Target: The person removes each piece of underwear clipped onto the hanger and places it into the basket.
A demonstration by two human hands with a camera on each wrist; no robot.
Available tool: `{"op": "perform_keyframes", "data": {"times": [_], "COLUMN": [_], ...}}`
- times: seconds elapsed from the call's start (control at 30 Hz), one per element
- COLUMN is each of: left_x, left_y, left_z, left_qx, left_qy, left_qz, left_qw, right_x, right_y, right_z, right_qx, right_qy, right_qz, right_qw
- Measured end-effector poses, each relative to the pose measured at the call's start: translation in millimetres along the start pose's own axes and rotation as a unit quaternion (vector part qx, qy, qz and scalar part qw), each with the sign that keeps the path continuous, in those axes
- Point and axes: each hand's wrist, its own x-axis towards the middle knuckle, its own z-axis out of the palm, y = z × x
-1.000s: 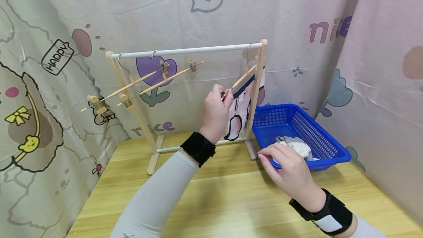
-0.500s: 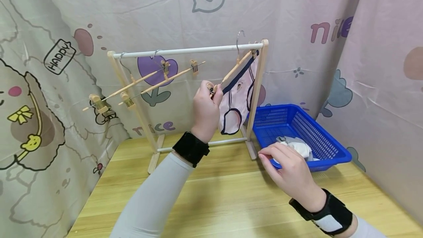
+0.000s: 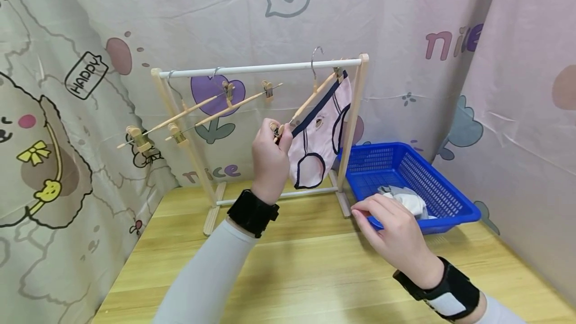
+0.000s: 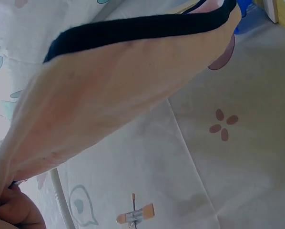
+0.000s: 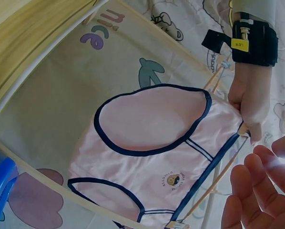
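Observation:
My left hand (image 3: 275,133) pinches the lower clip end of a wooden hanger (image 3: 310,98) that carries pink underwear (image 3: 317,139) with navy trim. The hanger's metal hook (image 3: 315,56) stands above the white rail (image 3: 252,69) of a small wooden rack, near its right post. In the left wrist view the pink fabric (image 4: 109,95) fills the frame above my fingers (image 4: 11,210). In the right wrist view the underwear (image 5: 152,143) hangs spread out. My right hand (image 3: 373,214) rests relaxed and holds nothing, at the front rim of a blue basket (image 3: 468,211).
Two bare clip hangers (image 3: 189,111) hang on the rail's left part. Grey and white clothes (image 3: 405,199) lie in the basket. The rack stands at the back of a wooden table (image 3: 315,264), with printed curtains close behind and on both sides.
My left hand has lifted the hanger with the underwear off the rail's right end and carried it up and to the left. The right hand has stayed put.

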Motion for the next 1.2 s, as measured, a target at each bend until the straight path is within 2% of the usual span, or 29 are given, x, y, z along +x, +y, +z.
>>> {"op": "perform_keyframes", "data": {"times": [0.33,0.83,1.2], "left_x": [-15.6,-41.1,-59.3], "left_y": [-4.5,-13.0,-15.8], "left_z": [-12.0,-29.8,-37.2], "left_qx": [0.012,0.003,-0.001], "left_qy": [0.035,0.036,0.046], "left_qz": [0.01,-0.002,-0.006], "left_qw": [0.9993,0.9993,0.9989], "right_x": [0.6,0.5,0.2], "right_y": [-2.8,-5.9,-6.7], "right_z": [4.3,7.3,8.8], "right_qx": [0.004,-0.001,0.001], "right_qy": [0.002,0.003,0.004], "right_qz": [-0.011,-0.014,-0.013], "right_qw": [1.0,1.0,1.0]}}
